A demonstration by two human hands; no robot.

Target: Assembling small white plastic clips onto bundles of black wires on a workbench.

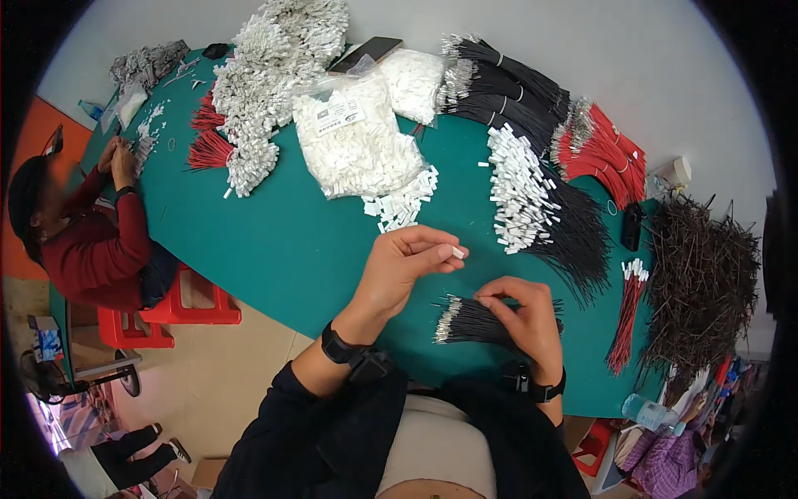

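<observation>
Green tabletop (283, 224) lies under my work. My left hand (401, 262) pinches a white connector housing (457, 252); too light a pinch could drop it. My right hand (532, 318) is nearly closed at the fingertips above black terminal-tipped wires (475, 323), though I can't tell whether it grips one; a snag could splay them. The tabletop's near edge runs close below; bare room lies to my left.

Mostly plastic, smooth matt table (274, 233) top.
Held connector (458, 252): smooth matt plastic; wires (482, 323): satin plastic sheaths, shiny metal tips (447, 323); bag (357, 154): clear glossy film; label (337, 115): smooth paper; stool (170, 308): glossy plastic; bottle (648, 412): clear glossy plastic; brown heap (702, 283): rough, matt, material unclear; sweater (96, 266): matt cloth.
</observation>
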